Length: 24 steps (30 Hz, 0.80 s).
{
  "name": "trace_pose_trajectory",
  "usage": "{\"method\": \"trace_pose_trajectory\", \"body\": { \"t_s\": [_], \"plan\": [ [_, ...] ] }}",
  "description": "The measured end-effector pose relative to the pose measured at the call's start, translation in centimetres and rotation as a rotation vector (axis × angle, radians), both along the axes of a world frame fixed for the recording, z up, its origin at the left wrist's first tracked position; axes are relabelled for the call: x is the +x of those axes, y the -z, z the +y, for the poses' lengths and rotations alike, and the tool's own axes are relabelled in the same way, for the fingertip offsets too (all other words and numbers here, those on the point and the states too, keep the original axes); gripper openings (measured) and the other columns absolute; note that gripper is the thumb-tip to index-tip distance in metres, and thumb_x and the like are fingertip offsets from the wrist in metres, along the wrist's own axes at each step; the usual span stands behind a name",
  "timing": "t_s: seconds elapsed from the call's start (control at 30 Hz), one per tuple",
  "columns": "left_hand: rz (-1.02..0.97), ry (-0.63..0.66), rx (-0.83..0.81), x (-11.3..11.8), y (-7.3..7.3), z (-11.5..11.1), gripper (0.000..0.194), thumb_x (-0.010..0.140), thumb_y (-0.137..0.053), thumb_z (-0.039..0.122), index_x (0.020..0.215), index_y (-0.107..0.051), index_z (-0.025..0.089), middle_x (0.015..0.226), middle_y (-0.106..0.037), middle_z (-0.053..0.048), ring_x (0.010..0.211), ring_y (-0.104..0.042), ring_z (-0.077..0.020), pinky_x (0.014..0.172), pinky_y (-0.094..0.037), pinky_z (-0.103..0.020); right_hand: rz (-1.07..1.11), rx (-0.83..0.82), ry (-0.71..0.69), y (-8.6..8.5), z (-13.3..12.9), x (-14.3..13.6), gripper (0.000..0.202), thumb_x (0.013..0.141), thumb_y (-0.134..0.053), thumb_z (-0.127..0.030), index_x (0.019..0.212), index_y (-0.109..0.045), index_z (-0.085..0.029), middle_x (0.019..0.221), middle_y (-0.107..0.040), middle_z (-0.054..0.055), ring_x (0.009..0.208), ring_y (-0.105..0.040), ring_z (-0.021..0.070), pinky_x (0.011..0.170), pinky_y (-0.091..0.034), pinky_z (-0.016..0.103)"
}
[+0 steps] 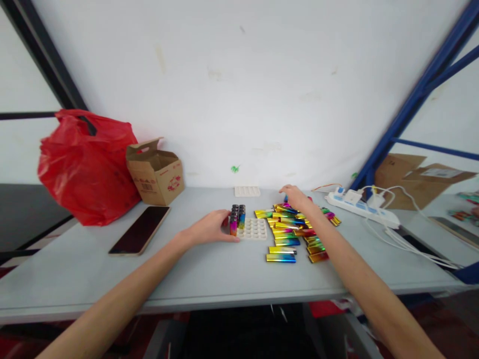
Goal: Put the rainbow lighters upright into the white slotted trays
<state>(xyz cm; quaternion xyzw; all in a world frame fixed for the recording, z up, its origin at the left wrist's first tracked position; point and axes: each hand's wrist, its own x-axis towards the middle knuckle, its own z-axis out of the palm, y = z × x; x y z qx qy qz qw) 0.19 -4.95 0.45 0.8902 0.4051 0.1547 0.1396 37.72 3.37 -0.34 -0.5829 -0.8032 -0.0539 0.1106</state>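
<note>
A white tray (258,230) with rows of round holes lies on the table. Several shiny rainbow-coloured lighters (234,225) with black tops stand upright in its left end. My left hand (211,228) curves around that end, thumb at the near corner and fingers behind the lighters, gripping the tray's side. To the right lies a loose pile of lighters (286,224) in gold, blue, green and pink. At its far edge my right hand (295,197) has bent fingers closed on a bluish lighter (286,198), mostly covered by the hand.
Another white tray (247,191) lies by the wall. On the left are a phone (140,232), an open cardboard box (157,174) and a red plastic bag (90,169). A power strip (362,209) with plugs and white cables sits on the right, near a blue metal frame (415,104).
</note>
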Motion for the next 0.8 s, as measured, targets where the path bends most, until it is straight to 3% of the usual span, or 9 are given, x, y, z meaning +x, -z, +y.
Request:
{"method": "trace_pose_trajectory", "body": {
  "t_s": [0.2, 0.4, 0.47, 0.57, 0.67, 0.8],
  "plan": [
    [-0.020, 0.001, 0.001, -0.1, 0.2, 0.1, 0.065, 0.068, -0.074, 0.081, 0.092, -0.061, 0.021, 0.093, -0.071, -0.007, 0.081, -0.065, -0.0268, 0.073, -0.049, -0.036, -0.054, -0.164, -0.053, -0.6, 2.8, 1.0, 0.044, 0.075, -0.064, 0.007, 0.107, -0.081, -0.018, 0.110, -0.081, 0.009, 0.104, -0.074, 0.0229, 0.097, -0.054, 0.028],
    [-0.004, -0.006, -0.019, 0.0, 0.1, 0.1, 0.066, 0.068, -0.076, 0.080, 0.094, -0.062, 0.021, 0.096, -0.071, -0.008, 0.085, -0.066, -0.0280, 0.075, -0.049, -0.036, 0.002, -0.087, -0.076, -1.5, 2.5, 0.5, 0.024, 0.088, -0.069, -0.009, 0.110, -0.078, -0.011, 0.117, -0.077, 0.018, 0.112, -0.070, 0.0261, 0.103, -0.050, 0.034],
    [0.001, -0.002, -0.014, 0.0, 0.1, 0.0, 0.066, 0.069, -0.075, 0.080, 0.094, -0.061, 0.020, 0.096, -0.070, -0.008, 0.084, -0.066, -0.0278, 0.075, -0.049, -0.036, 0.191, 0.010, -0.070, -2.0, 1.6, -0.2, 0.020, 0.091, -0.068, -0.016, 0.109, -0.076, -0.011, 0.114, -0.074, 0.018, 0.110, -0.069, 0.0264, 0.102, -0.052, 0.037],
    [-0.015, 0.011, 0.005, 0.0, 0.2, 0.1, 0.065, 0.071, -0.074, 0.079, 0.094, -0.061, 0.019, 0.095, -0.070, -0.008, 0.084, -0.065, -0.0282, 0.076, -0.048, -0.037, 0.738, 0.047, -0.137, -3.1, -0.7, -2.5, 0.028, 0.097, -0.064, -0.039, 0.109, -0.070, -0.014, 0.102, -0.069, 0.010, 0.085, -0.071, 0.0208, 0.081, -0.059, 0.035],
    [-0.024, 0.014, -0.001, 0.0, 0.2, 0.2, 0.064, 0.069, -0.075, 0.079, 0.089, -0.060, 0.021, 0.092, -0.069, -0.008, 0.081, -0.064, -0.0270, 0.072, -0.047, -0.036, 1.176, -0.177, -0.300, -4.2, -3.9, -5.9, 0.044, 0.095, -0.061, -0.062, 0.114, -0.059, -0.022, 0.089, -0.063, 0.000, 0.064, -0.061, 0.0139, 0.059, -0.054, 0.028],
    [-0.026, 0.002, -0.010, 0.0, 0.2, 0.1, 0.063, 0.068, -0.076, 0.079, 0.088, -0.060, 0.021, 0.091, -0.069, -0.007, 0.079, -0.064, -0.0261, 0.071, -0.046, -0.035, 1.340, -0.376, -0.329, -4.2, -7.1, -10.1, 0.044, 0.092, -0.061, -0.067, 0.106, -0.051, -0.026, 0.066, -0.041, -0.010, 0.048, -0.034, 0.0081, 0.046, -0.035, 0.020]
  ]
}}
